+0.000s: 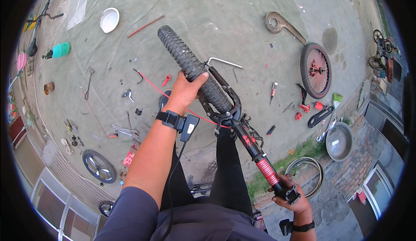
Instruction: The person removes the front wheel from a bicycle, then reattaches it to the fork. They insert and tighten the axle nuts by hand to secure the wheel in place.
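My left hand (pixel 185 89) is wrapped round a knobbly black tyre (pixel 173 46), which sits between the legs of a black bicycle fork (pixel 236 111) with red markings. A red cable (pixel 154 85) runs behind that hand toward the fork. At the other end of the assembly, below a red ribbed section (pixel 267 171), my right hand (pixel 293 197) grips a black stem clamp (pixel 289 193). The tyre points up and to the left, away from me, and the assembly slants down to my right. Part of the wheel is hidden by my left hand.
Loose tools (pixel 130 130) and small parts lie scattered on the ground. Around them are a red-spoked wheel (pixel 316 70), another wheel (pixel 99 166), a white basin (pixel 109 20), a metal basin (pixel 339 141), a teal container (pixel 60 50) and coiled tubing (pixel 320 178). Glazed doors (pixel 50 193) border the lower left.
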A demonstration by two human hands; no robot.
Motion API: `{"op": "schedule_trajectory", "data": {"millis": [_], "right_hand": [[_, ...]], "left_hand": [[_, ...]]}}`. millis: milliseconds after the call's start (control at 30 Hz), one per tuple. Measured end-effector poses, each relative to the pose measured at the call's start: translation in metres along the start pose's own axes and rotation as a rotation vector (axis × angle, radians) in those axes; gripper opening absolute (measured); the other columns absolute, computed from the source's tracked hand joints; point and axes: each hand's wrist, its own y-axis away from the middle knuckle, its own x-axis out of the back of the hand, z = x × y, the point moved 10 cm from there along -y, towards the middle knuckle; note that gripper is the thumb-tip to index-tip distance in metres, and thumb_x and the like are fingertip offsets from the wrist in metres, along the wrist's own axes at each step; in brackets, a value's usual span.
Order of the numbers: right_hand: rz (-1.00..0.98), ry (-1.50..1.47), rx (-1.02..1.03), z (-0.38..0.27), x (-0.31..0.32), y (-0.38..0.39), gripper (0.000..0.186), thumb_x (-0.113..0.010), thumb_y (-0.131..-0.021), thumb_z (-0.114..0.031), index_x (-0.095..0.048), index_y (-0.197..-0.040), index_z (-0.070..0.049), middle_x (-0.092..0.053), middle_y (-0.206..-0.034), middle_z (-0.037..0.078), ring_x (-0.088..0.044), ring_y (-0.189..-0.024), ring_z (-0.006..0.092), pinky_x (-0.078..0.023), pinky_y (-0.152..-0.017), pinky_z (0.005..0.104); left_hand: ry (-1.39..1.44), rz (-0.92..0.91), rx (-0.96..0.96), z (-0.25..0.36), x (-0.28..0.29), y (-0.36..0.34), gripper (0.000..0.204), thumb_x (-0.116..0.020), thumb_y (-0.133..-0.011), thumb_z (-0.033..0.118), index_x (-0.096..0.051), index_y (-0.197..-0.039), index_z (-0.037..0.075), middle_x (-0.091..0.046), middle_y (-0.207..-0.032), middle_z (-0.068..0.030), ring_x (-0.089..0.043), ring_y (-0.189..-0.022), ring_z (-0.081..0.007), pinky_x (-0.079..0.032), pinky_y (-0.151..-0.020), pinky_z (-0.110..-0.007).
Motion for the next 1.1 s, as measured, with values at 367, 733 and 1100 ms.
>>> {"op": "schedule_trajectory", "data": {"millis": [367,733,1100], "right_hand": [[0.315,-0.172,0.025,0.041,-0.011,0.018,0.087,-0.087,-0.073,-0.009,-0.043,-0.147,0.004,-0.066,-0.121,0.013,-0.064,-0.108,0.019,-0.051,-0.093,0.033],[0.79,-0.316,0.222,0.044,-0.011,0.046,0.092,-0.09,-0.074,-0.026,-0.043,-0.147,0.004,-0.061,-0.125,0.01,-0.06,-0.108,0.0163,-0.049,-0.091,0.0302],[0.787,-0.38,0.315,0.06,-0.015,0.048,0.087,-0.088,-0.078,-0.022,-0.042,-0.147,0.003,-0.061,-0.131,0.011,-0.059,-0.115,0.0183,-0.046,-0.1,0.0311]], "left_hand": [[-0.071,-0.044,0.089,-0.015,0.027,0.003,0.064,-0.072,-0.092,0.037,-0.043,-0.136,0.002,-0.061,-0.123,-0.0153,-0.066,-0.105,-0.0293,-0.055,-0.085,-0.046],[-0.282,-0.081,0.082,0.023,0.064,0.012,0.097,-0.073,-0.09,0.045,-0.019,-0.154,-0.005,-0.06,-0.123,-0.0212,-0.066,-0.107,-0.0291,-0.056,-0.086,-0.042],[-0.335,0.196,0.054,0.012,0.214,0.079,0.083,-0.068,-0.094,0.041,-0.026,-0.153,0.001,-0.058,-0.127,-0.0204,-0.069,-0.102,-0.0288,-0.057,-0.082,-0.039]]}}
